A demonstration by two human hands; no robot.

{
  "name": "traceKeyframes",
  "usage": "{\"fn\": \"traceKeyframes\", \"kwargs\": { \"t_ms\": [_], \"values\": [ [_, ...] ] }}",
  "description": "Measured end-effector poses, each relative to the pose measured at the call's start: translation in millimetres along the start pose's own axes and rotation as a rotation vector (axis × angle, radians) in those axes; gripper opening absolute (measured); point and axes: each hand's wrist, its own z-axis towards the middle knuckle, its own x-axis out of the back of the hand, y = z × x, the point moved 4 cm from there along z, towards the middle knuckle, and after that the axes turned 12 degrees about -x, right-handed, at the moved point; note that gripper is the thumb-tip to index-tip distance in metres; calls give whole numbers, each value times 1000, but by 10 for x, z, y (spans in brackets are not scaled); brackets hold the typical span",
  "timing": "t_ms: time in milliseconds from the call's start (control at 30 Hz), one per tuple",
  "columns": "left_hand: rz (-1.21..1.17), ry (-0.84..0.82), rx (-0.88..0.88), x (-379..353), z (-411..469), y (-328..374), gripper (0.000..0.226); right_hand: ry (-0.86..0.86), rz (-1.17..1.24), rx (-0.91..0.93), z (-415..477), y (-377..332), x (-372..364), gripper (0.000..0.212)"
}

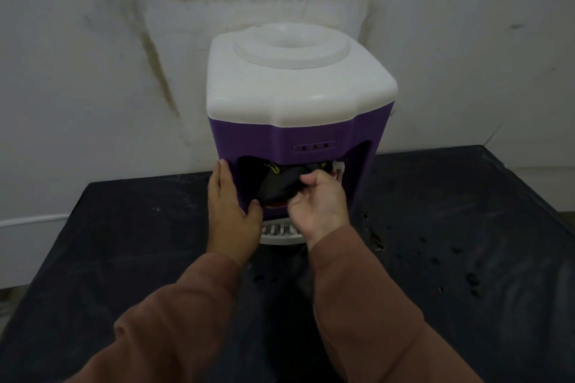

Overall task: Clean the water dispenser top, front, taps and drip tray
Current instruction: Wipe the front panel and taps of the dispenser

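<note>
- The water dispenser [298, 121], purple in the body with a white top [298, 87], stood on the dark counter [451, 227], its back close to a stained pale wall [93, 71].
- The left hand [231, 208] lay flat against the dispenser's front left corner. Its fingers were straight and pointed up along the purple edge, its thumb rested at the rim of the tap recess, and it held nothing.
- The right hand [317, 205] reached into the recess at the dispenser's front, with fingers and thumb curled tight round a bunched dark cloth [280, 186].
- The cloth filled most of the recess under the dispenser's indicator strip [314, 145] and was pressed in where the taps sit. A thin yellow marking showed near its upper edge.
- One white tap [339, 168] showed at the right side of the recess, just beside the right hand's knuckles. Any other tap was hidden behind the cloth.
- A small patch of red showed just below the cloth. I could not tell what it belonged to.
- The white slotted drip tray [280, 232] jutted out from the foot of the dispenser, beneath both hands, and the right wrist covered part of it.
- Brown sleeves [367, 305] covered both forearms on the near side of the dispenser.
- Dark specks dotted the counter to the right of the dispenser.
</note>
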Motion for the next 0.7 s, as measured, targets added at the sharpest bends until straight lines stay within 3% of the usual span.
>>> {"fn": "traceKeyframes", "kwargs": {
  "t_ms": [233, 467, 700],
  "values": [
    [1, -49, 14, 53, -2, -28, 79, 3, 182, 127, 32, -407, 71, 30],
    [-8, -25, 36, 37, 3, -15, 78, -33, -27, -15, 60, 29, -27, 27],
    [-96, -60, 50, 157, 36, -107, 79, 98, 136, 93, 108, -281, 106, 26]
  ]
}}
